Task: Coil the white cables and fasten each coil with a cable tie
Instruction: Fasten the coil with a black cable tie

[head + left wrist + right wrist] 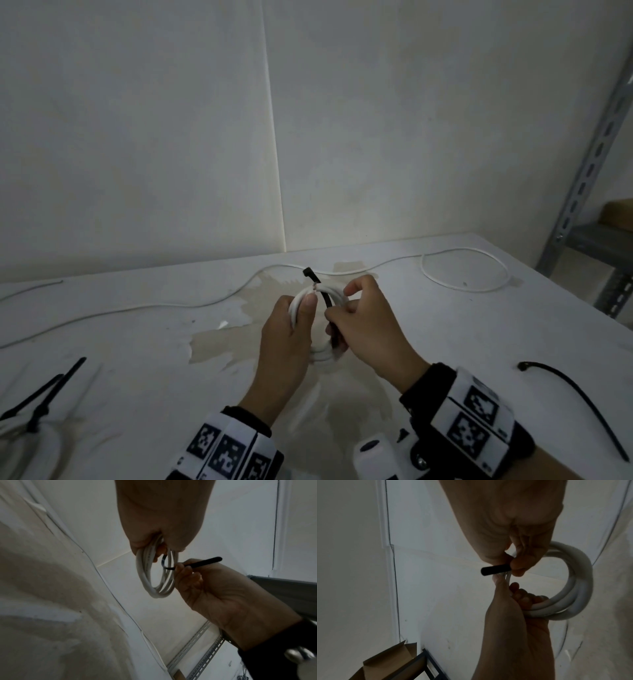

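A small white cable coil (322,356) is held above the stained table (462,329). My left hand (301,313) grips the coil's left side, thumb laid over the strands. A black cable tie (326,301) crosses the top of the coil, its head sticking up behind. My right hand (337,311) pinches the tie's strap inside the loop. The left wrist view shows the coil (154,577) hanging from my left hand (154,545), with the tie (204,561) running out past the right hand (181,568). In the right wrist view the right hand (513,565) pinches the tie (494,570) beside the coil (580,588).
A long loose white cable (171,305) snakes across the back of the table into a loop (462,270). At the lower left lies a tied coil (30,442) with black ties. A spare black tie (579,390) lies at the right, beside a metal rack (589,164).
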Demonstrator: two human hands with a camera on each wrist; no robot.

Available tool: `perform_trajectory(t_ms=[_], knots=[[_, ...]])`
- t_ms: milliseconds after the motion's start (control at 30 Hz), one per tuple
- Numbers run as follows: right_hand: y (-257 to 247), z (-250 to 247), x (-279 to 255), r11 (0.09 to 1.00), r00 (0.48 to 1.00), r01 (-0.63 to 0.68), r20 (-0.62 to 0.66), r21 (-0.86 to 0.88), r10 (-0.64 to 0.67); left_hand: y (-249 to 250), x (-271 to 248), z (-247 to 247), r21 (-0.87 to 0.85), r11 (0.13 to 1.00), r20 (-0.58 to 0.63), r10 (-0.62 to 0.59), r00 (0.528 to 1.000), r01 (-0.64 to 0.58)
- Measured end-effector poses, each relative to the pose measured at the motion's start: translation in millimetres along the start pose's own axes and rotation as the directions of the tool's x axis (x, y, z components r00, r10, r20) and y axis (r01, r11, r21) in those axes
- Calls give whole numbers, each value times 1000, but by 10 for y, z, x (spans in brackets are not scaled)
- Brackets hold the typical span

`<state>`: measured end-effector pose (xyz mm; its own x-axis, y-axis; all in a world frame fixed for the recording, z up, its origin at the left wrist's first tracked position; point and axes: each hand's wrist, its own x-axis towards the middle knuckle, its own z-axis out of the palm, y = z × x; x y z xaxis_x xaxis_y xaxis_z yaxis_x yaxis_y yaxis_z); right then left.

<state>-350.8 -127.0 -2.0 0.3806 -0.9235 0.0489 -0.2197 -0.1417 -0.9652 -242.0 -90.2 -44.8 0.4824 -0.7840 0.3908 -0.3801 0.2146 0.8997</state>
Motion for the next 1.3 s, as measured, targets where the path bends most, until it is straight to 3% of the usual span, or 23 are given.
perform_trajectory(t_ms=[100, 200, 367, 667, 1000, 1300], knots=[[-17, 18, -50, 998, 998, 38, 42, 45, -40, 20, 12, -83, -81, 996, -10, -31, 999, 30], [-44, 30, -107, 996, 992, 70, 105, 56, -75, 79, 35, -164, -246, 959, 70, -126, 990, 139], [-80, 53, -130, 991, 976, 135, 171, 2, -133, 128, 67, -261, -360, 912, 131, -161, 978, 198], [-105, 165, -201, 987, 981, 157, 111, 39, -161, 165, 65, -319, -414, 894, 94, -144, 985, 171], [-91, 104, -208, 972, 937, 233, 267, 6, -226, 166, 90, -368, -413, 888, 39, -202, 979, 200], [-49, 110, -205, 963, 924, 268, 290, -19, -251, 125, 122, -375, -395, 883, 38, -262, 964, 255]])
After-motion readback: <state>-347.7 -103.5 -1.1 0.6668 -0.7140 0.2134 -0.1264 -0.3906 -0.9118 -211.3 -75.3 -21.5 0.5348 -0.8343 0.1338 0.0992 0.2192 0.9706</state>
